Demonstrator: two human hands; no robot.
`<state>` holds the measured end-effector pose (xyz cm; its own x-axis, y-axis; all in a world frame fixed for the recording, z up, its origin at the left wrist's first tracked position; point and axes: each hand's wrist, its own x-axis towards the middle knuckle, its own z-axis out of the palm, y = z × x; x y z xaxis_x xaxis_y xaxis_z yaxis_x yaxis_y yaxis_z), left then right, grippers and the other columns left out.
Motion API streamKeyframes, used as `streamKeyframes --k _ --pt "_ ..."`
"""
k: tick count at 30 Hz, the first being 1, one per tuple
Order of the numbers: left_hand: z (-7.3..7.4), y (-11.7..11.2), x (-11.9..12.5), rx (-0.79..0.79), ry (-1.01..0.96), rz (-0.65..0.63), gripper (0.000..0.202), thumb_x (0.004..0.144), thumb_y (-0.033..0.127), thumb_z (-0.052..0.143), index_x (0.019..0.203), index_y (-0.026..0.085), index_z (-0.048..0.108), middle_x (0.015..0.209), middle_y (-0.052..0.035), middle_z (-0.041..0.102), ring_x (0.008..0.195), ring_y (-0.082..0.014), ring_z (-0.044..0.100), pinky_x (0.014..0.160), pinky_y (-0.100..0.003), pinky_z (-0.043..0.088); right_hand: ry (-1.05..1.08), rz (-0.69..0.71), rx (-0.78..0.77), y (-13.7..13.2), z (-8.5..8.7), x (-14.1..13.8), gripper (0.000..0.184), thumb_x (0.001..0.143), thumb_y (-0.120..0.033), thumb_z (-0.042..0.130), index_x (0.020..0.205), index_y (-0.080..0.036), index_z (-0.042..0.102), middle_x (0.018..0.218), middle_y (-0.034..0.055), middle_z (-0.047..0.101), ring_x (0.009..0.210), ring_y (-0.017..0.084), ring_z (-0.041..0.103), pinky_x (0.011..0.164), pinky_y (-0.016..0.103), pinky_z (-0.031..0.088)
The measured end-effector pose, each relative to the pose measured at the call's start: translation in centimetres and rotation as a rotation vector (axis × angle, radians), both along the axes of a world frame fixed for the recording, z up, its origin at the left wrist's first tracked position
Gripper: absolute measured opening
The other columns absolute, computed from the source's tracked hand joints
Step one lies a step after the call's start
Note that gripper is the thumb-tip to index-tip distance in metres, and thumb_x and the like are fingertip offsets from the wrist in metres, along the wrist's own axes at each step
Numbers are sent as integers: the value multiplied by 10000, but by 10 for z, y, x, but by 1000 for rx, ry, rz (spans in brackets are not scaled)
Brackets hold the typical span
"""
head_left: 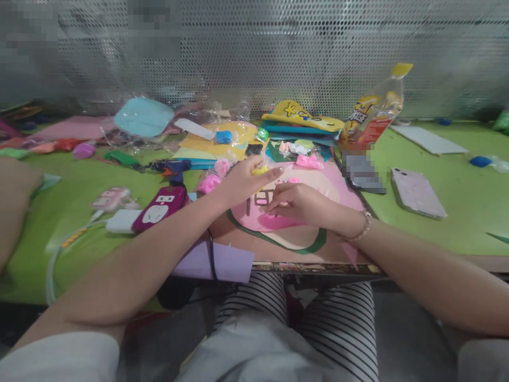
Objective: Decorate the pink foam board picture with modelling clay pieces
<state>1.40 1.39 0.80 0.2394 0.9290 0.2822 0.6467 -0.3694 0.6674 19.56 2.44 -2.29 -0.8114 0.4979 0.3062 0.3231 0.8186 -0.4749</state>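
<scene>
My left hand [247,181] is over the upper left of a pink craft sheet [338,185], fingers curled and thumb stretched out. A yellow piece [260,170] shows between its fingers and thumb. Low over the sheet's middle, my right hand [298,202] pinches its fingertips together; whatever is in them is too small to make out. Beside the fingertips, a brown window-like grid [262,198] is on the sheet. Pink clay lumps [210,183] sit left of my left hand, and another pink clay lump [309,161] is beyond my right hand.
A glue gun [177,171], a maroon power box [161,207] with a white plug and a cable lie left. To the right are a bottle [374,111], a dark pouch [363,172] and a phone [418,193]. Another person's arm [16,201] is at far left.
</scene>
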Motion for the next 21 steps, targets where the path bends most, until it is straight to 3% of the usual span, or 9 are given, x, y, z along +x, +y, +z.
streamKeyframes --k 14,21 --pt "0 0 0 10 9 -14 424 791 607 465 702 203 372 689 22 371 644 -122 380 580 -270 301 -51 10 7 -2 7 2 203 856 -227 535 882 -192 733 830 52 655 704 123 571 669 257 432" --pt "2 0 1 3 -5 -11 428 794 600 464 680 197 374 679 25 352 642 -119 375 590 -270 298 -119 -44 59 -8 23 8 336 763 -67 493 948 -212 733 880 47 646 712 121 564 642 239 408"
